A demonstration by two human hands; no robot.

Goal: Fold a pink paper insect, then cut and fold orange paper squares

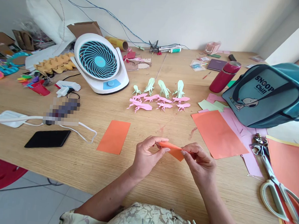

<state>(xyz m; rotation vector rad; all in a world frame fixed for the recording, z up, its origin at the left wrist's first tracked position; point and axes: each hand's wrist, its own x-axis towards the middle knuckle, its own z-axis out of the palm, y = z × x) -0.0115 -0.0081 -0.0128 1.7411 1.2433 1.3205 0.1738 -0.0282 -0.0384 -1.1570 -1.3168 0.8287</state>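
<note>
Between my two hands, just over the table's front part, is a small folded piece of orange paper (175, 152). My left hand (149, 154) pinches its left end between thumb and fingers. At the right end, my right hand (199, 161) grips it the same way. A flat orange paper rectangle (114, 137) lies to the left of my hands, and a larger orange sheet (219, 134) lies to the right. Beyond my hands stand several pink folded-paper insects (142, 106), with several pale green ones (163, 88) in a row behind them.
A white fan (99, 62) stands at the back left. A black phone (47, 139) and white cable (86, 135) lie at left. To the right are a red bottle (225, 76), a teal bag (265, 96), large scissors (275, 182) and more orange paper (289, 166).
</note>
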